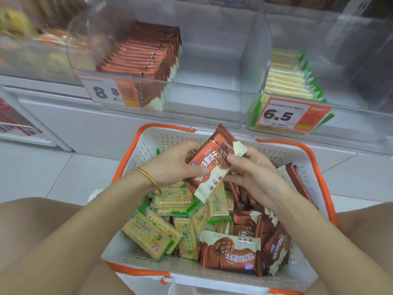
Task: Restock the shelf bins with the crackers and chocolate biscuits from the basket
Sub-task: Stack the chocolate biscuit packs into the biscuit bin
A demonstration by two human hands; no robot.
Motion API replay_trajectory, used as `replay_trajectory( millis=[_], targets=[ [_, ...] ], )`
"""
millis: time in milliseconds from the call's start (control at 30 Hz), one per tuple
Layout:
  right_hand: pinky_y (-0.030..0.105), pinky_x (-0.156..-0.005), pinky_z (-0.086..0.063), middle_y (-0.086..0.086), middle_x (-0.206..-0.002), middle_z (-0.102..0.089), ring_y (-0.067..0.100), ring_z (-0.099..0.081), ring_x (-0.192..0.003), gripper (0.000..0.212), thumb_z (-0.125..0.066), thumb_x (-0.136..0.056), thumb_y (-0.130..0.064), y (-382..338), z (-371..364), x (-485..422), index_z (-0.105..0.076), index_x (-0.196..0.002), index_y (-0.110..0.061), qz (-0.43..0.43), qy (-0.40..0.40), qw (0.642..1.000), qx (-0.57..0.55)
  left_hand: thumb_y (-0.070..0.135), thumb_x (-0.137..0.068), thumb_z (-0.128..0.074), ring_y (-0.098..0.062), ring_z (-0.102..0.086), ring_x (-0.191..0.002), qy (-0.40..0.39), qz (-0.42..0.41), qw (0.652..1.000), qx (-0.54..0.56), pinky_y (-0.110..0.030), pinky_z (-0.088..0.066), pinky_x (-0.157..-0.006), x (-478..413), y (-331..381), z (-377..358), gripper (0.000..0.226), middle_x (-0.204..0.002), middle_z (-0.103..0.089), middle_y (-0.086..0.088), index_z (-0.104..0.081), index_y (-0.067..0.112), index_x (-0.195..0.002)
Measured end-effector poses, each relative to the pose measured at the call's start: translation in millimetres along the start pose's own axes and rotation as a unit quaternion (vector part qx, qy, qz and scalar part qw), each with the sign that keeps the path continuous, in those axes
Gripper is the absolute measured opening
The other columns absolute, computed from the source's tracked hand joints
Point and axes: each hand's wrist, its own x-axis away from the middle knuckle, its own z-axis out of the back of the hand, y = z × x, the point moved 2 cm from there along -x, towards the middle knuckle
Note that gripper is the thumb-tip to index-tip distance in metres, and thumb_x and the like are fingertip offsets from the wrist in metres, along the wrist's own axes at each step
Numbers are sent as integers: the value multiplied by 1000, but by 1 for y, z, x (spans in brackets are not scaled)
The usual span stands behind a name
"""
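Over the white basket (170, 270) with orange handles, my left hand (176, 165) and my right hand (253, 175) hold a small stack of brown chocolate biscuit packs (212, 165) between them. My left hand grips its left end, my right hand pinches its right edge. In the basket lie several green-edged cracker packs (161, 228) on the left and more brown chocolate biscuit packs (238, 250) on the right. A clear shelf bin (204, 88) holds a row of chocolate biscuit packs (148, 58) at its left side. The bin to its right (344, 86) holds a row of cracker packs (287, 79).
Price tags reading 8.8 (110, 91) and 6.5 (285, 116) hang on the bin fronts. Another bin with yellow packs (19, 28) stands at the far left. The basket sits on pale floor tiles (42, 167) between my knees, before a white shelf base (85, 124).
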Motion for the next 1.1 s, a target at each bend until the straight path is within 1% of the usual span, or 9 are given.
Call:
replay_trajectory(
  millis=[133, 200, 367, 500, 600, 733, 900, 1000, 1100],
  targets=[
    [23, -51, -55, 7, -102, -70, 20, -69, -79, 79, -90, -50, -40, -32, -11, -4, -58, -116, -14, 44, -73, 995, 44, 2, -80, -70, -7, -66, -69, 9, -43, 999, -17, -21, -53, -55, 12, 26, 44, 31, -94, -70, -5, -60, 14, -106],
    [22, -50, -53, 4, -101, -72, 18, -69, -79, 67, -88, -59, -31, -56, -28, -8, -58, -116, -15, 75, -97, 983, 137, 0, -76, -73, -7, -64, -58, 63, -79, 994, -37, -21, -49, -47, 20, 41, 69, 32, -82, -71, 1, -61, 20, -98],
    [18, -41, -33, -9, -62, -59, 1, -46, -48, 28, -76, -74, -13, -126, -87, -41, -63, -95, -27, 204, -86, 916, 333, 6, -69, -81, -22, -68, -78, 213, -172, 959, -69, -45, -57, -76, 31, 64, 132, 41, -93, -68, -4, -62, 28, -99],
    [21, -40, -40, -5, -72, -59, -1, -50, -48, 22, -73, -80, -13, -162, -123, -75, -58, -87, -27, 273, -50, 883, 378, 20, -73, -76, -11, -58, -103, 400, -225, 884, -94, -32, -52, -86, 29, 51, 168, 59, -115, -56, -3, -46, 27, -123],
    [20, -43, -46, -8, -76, -56, -3, -55, -53, 26, -69, -84, -9, -170, -139, -103, -51, -86, -28, 299, -28, 879, 370, 16, -76, -68, -18, -52, -112, 500, -210, 826, -153, -40, -49, -92, 23, 29, 183, 55, -118, -49, -1, -48, 17, -127],
    [22, -45, -49, -7, -84, -52, 13, -56, -70, 22, -69, -84, -11, -154, -157, -135, -52, -92, -22, 274, -46, 835, 474, 2, -78, -62, -16, -46, -105, 494, -167, 813, -260, -13, -34, -93, 14, 17, 181, 40, -112, -53, -4, -57, 12, -117],
    [34, -65, -51, 3, -101, -53, 19, -52, -80, 24, -73, -80, -19, -127, -177, -150, -52, -93, -19, 251, -45, 754, 606, 4, -68, -45, -30, -51, -103, 486, -156, 806, -300, -47, -42, -90, 12, 15, 176, 43, -108, -59, -8, -64, 13, -106],
    [33, -77, -46, 2, -99, -48, 21, -49, -90, 21, -71, -80, -28, -122, -186, -151, -56, -91, -19, 235, -2, 679, 695, 5, -65, -39, -33, -51, -102, 483, -144, 807, -306, -49, -42, -88, 13, 15, 172, 45, -107, -58, -8, -66, 14, -100],
    [31, -77, -46, -2, -94, -56, 19, -53, -93, 15, -68, -82, -29, -126, -190, -150, -65, -90, -16, 219, -21, 647, 730, 0, -67, -43, -34, -51, -101, 484, -149, 803, -316, -50, -43, -85, 13, 15, 169, 41, -105, -58, -8, -67, 13, -97]
  ],
)
